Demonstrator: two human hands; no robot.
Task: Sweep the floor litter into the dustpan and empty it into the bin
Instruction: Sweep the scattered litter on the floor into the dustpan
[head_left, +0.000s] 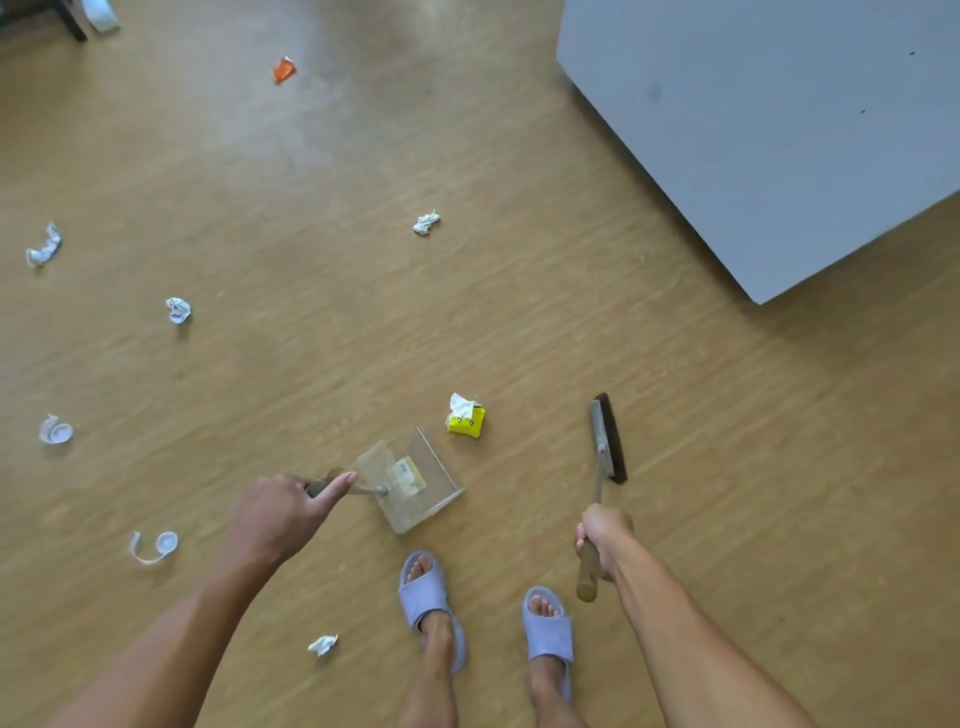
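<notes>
Wood-grain floor (322, 291) fills the head view, with a white cabinet (779, 130) at upper right. Left hand (280, 514) is closed around the handle of a clear plastic dustpan (415, 480), thumb extended along the handle; the pan sits low at the floor, ahead of the grey slippers (431, 597). Right hand (602, 535) has its fingers wrapped around the wooden handle of a brush (608, 441), dark bristles facing right. A yellow tissue pack (466, 418) lies just beyond the pan's mouth, between pan and brush. Crumpled paper (426, 222), an orange wrapper (283, 69) and white scraps (178, 309) lie scattered well apart across the floor.
</notes>
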